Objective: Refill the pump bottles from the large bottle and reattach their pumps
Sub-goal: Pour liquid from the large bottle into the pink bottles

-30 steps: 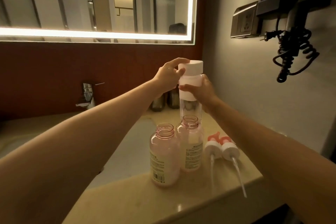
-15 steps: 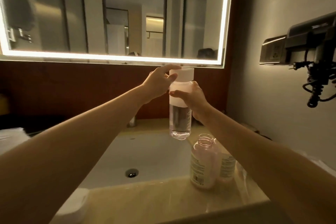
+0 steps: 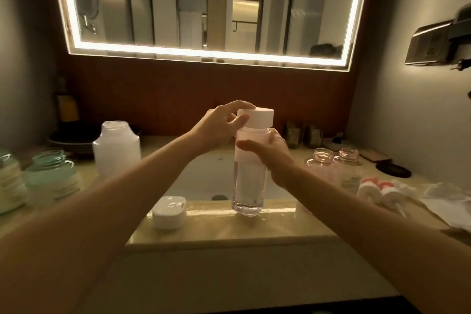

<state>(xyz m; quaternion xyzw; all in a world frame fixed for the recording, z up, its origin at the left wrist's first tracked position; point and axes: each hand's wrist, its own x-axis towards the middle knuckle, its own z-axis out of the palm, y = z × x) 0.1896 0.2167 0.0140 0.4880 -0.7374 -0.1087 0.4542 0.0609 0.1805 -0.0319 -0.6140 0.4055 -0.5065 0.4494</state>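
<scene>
A tall clear bottle (image 3: 248,186) with a white cap (image 3: 258,117) is held upright over the sink's front edge. My right hand (image 3: 272,155) grips its upper body. My left hand (image 3: 221,126) holds the cap, fingers curled round its top and side. Two open pink pump bottles (image 3: 322,160) (image 3: 350,164) stand on the counter to the right, without pumps. Their two white and red pumps (image 3: 368,190) (image 3: 387,192) lie beside them, tubes pointing toward me.
A white open-topped jug (image 3: 116,148) stands left of the sink (image 3: 204,178). A white soap dish (image 3: 169,211) sits on the counter's front edge. Stacked green-rimmed containers (image 3: 51,178) are at far left. Cloths (image 3: 448,201) lie far right. A wall socket and hair dryer holder (image 3: 433,46) are on the right wall.
Both hands brought the capped bottle left and toward me, away from the pump bottles, to above the sink's front edge. My view swung left and back, showing more counter.
</scene>
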